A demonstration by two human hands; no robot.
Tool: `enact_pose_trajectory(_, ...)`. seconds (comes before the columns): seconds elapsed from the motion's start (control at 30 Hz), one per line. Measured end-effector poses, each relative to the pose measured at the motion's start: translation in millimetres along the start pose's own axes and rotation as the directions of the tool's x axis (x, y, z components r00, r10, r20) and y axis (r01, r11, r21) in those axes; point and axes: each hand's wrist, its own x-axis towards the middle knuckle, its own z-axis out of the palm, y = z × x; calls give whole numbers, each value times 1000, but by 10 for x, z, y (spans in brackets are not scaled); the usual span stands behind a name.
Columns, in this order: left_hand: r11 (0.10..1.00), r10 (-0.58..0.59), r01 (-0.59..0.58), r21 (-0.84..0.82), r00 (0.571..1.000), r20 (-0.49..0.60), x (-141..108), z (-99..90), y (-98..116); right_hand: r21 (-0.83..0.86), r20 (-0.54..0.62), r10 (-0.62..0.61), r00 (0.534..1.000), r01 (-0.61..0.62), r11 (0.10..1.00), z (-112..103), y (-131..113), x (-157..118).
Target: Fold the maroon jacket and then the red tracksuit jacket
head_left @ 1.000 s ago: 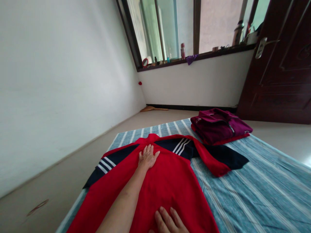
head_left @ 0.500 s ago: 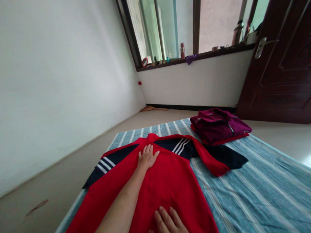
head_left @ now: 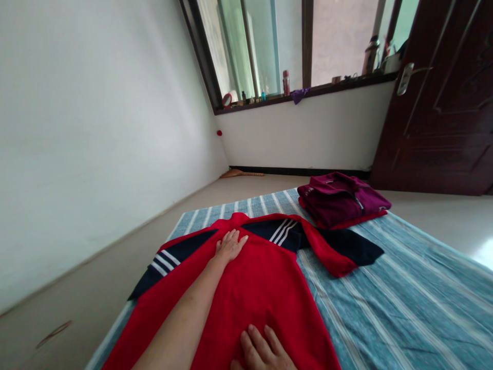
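Note:
A red jacket (head_left: 265, 280) with navy shoulder panels and white stripes lies spread over the bed, its collar at the far end. My left hand (head_left: 230, 245) rests flat on it just below the collar, fingers stretched out. Lower down, at the bottom of the view, my right hand (head_left: 264, 349) lies on the red cloth with its fingers extended; its wrist is out of view. The right-side sleeve (head_left: 339, 257) bends outward across the sheet. On the left, the other sleeve is only partly visible along the bed's edge.
Beyond the right-side sleeve sits a folded maroon garment (head_left: 346, 198) on top of something red. A blue striped sheet (head_left: 385, 288) covers the bed. Bottles and small items stand on the windowsill (head_left: 319, 92). A dark red door (head_left: 435, 128) stands at the right, a white wall (head_left: 108, 128) at left.
The view has shifted slightly, so the jacket and bed appear a little further left. Both hands stay on the jacket in nearly the same places.

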Motion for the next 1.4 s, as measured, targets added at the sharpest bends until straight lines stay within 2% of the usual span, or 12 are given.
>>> enact_pose_trajectory(0.07,1000,25,-25,-9,1000,7,46,-57,-48,18,-2,-38,999,38,999,-43,53,21)
enact_pose_trajectory(0.17,998,59,-59,-8,998,-29,51,-128,-87,23,12,-24,1000,24,999,-99,83,45)
enact_pose_trajectory(0.33,997,82,-81,13,987,-135,-110,-163,4,79,192,-35,981,20,997,-168,45,53)
enact_pose_trajectory(0.4,994,112,-110,23,981,-159,-221,-155,74,90,219,-23,976,3,996,-178,26,55)
enact_pose_trajectory(0.5,981,192,-189,35,967,-165,-429,-133,173,92,239,0,971,-23,996,-193,16,69)
enact_pose_trajectory(0.63,957,291,-287,46,946,-143,-766,-85,249,94,177,15,984,-32,995,-224,33,88)
enact_pose_trajectory(0.87,928,373,-372,36,920,-122,-1411,-13,180,121,86,67,994,-77,990,-239,30,75)
enact_pose_trajectory(1.0,908,416,-419,0,901,-124,-1784,-34,67,219,201,46,978,-91,972,-381,50,120)
enact_pose_trajectory(1.13,909,408,-415,-40,905,-119,-2197,-78,-26,322,426,43,904,-196,926,-661,107,236)
enact_pose_trajectory(1.27,892,426,-442,-93,892,-150,-2636,-78,-100,395,652,-17,758,-320,861,-932,174,385)
enact_pose_trajectory(1.33,884,438,-458,-95,881,-179,-2845,-55,-132,399,717,-32,696,-373,838,-1006,203,438)
enact_pose_trajectory(1.4,880,442,-466,-86,873,-206,-3037,-32,-156,392,747,-39,663,-393,832,-1040,230,478)
